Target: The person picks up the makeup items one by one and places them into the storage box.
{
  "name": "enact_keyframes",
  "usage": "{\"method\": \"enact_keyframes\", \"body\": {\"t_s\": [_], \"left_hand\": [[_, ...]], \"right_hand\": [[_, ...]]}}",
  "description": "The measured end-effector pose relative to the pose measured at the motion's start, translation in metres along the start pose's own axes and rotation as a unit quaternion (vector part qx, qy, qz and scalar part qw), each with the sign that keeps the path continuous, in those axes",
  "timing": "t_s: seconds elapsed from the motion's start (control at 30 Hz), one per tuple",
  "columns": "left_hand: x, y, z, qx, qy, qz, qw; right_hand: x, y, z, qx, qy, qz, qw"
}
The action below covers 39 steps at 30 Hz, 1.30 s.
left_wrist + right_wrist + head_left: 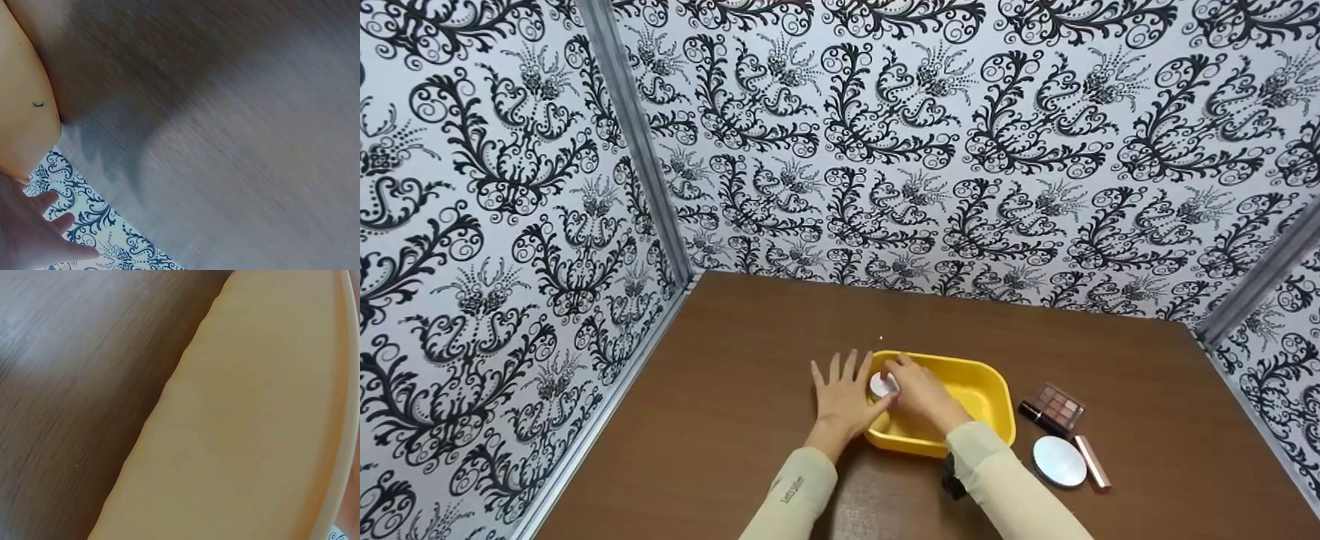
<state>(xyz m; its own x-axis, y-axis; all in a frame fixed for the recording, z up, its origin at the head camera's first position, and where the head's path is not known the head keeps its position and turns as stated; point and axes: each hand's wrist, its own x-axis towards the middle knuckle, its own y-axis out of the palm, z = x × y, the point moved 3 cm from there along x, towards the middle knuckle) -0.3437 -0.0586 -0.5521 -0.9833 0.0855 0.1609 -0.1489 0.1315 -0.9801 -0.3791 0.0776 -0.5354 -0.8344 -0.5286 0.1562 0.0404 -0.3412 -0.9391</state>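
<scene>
A yellow plastic tub (996, 375) stands on the table in front of me. My right hand (926, 394) reaches over its near rim and pinches a small round container with a white lid (879, 387) inside the left end. With its fingers spread straight, my left hand (842, 403) rests along the tub's left rim, thumb pointing toward the white lid. In the left wrist view, the left hand (28, 230) shows beside the tub's outer wall (25, 95). The tub's outer wall (242, 410) fills much of the right wrist view, which hides the right fingers.
Right of the tub lie an eyeshadow palette (1061, 407), a black lipstick tube (1041, 417), a round silver compact (1059, 461) and a slim pink tube (1093, 463). Patterned walls (885, 150) border the brown table (720, 420) at the back and sides.
</scene>
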Motion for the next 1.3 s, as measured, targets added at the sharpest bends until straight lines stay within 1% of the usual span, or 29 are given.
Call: {"method": "enact_keyframes", "body": {"t_s": [0.23, 0.3, 0.5, 0.6, 0.7, 0.93, 1.03, 1.2, 1.3], "left_hand": [[0.000, 0.000, 0.000, -0.007, 0.004, -0.008, 0.9999], [0.000, 0.000, 0.000, -0.004, 0.002, -0.003, 1.0000], [0.001, 0.000, 0.001, -0.007, 0.000, -0.001, 1.0000], [0.000, 0.000, 0.000, -0.007, -0.001, 0.000, 1.0000], [0.000, 0.000, 0.000, -0.006, -0.002, -0.002, 1.0000], [0.000, 0.000, -0.001, -0.003, 0.003, -0.006, 1.0000], [0.000, 0.001, 0.000, -0.007, 0.003, -0.005, 1.0000], [0.001, 0.004, 0.002, -0.008, 0.000, 0.005, 1.0000], [0.002, 0.006, 0.002, -0.006, 0.001, 0.001, 1.0000]], "right_hand": [[-0.002, -0.001, 0.001, -0.003, -0.003, 0.004, 1.000], [-0.003, -0.003, 0.002, -0.004, -0.005, 0.007, 1.000], [-0.006, -0.009, 0.004, 0.013, 0.004, 0.016, 1.000], [-0.008, -0.013, 0.004, 0.021, 0.008, 0.018, 1.000], [-0.011, -0.018, 0.004, 0.025, 0.002, 0.013, 1.000], [-0.020, -0.032, -0.003, 0.011, -0.003, 0.004, 1.000], [-0.025, -0.037, -0.007, 0.016, 0.004, 0.007, 1.000], [-0.036, -0.045, -0.014, 0.034, 0.030, 0.024, 0.999], [-0.044, -0.049, -0.017, 0.040, 0.035, 0.026, 0.998]]}}
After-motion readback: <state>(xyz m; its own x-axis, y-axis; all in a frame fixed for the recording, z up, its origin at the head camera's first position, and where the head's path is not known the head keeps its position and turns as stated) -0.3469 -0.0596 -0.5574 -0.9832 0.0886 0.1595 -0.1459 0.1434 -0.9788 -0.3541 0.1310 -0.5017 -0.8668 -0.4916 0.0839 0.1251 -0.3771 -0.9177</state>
